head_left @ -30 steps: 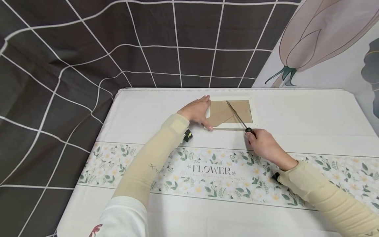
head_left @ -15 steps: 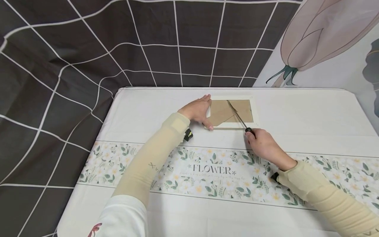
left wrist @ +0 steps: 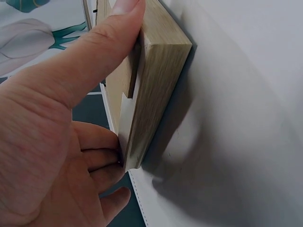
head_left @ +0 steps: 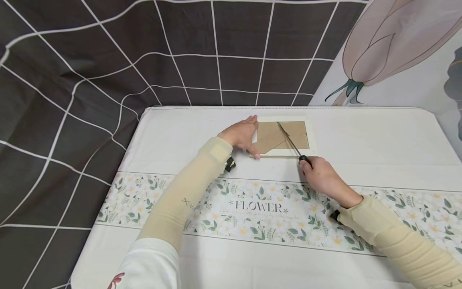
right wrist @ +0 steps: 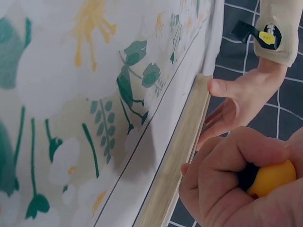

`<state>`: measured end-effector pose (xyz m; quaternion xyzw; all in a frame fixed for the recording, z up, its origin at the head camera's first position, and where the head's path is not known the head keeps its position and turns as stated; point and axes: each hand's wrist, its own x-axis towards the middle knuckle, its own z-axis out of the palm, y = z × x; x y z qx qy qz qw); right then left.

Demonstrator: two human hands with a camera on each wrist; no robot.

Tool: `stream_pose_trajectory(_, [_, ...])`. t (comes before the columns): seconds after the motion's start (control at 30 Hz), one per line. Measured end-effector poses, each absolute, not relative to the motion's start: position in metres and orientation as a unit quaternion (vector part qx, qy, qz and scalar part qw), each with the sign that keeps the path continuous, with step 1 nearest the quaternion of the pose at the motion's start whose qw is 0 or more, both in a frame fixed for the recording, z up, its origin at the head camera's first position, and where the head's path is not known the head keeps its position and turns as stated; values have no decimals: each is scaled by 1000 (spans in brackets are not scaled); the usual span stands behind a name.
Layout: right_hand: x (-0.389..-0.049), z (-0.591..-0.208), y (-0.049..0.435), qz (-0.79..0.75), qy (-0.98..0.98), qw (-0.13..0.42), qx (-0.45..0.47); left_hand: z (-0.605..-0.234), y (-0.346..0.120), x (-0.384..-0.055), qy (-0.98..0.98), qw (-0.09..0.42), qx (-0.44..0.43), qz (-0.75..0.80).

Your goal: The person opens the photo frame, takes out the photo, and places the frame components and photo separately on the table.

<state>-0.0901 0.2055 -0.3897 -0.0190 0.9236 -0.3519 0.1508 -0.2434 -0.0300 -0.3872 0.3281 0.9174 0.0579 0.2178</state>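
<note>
A pale wooden picture frame (head_left: 311, 138) lies back side up on the table, its brown backing board (head_left: 299, 130) showing. My left hand (head_left: 238, 134) grips its left end, thumb over the near side and fingers at the far corner. In the left wrist view the frame's edge (left wrist: 156, 85) stands beside the thumb. My right hand (head_left: 321, 172) grips a screwdriver by its black and yellow handle (right wrist: 274, 178). The thin metal shaft (head_left: 294, 149) slants across the board, its tip near the far inner edge. Whether the tip touches is hard to tell.
A white tablecloth (head_left: 368, 140) covers the table, with a printed flower band (head_left: 260, 224) across it. Dark gridded cloth (head_left: 187, 40) hangs behind and at the left. Another cloth with a large pink flower (head_left: 382, 52) hangs at the right.
</note>
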Motion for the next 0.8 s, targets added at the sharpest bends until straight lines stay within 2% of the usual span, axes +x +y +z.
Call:
stream_pose_trajectory(0.4, [-90,-388,204,-358,921,151,-16,-384,-27,-242,915,228,328,51])
stream_pose_trajectory(0.8, [-90,-386,205,-411,893,185,-1,-383,-27,-241,917,240,317,44])
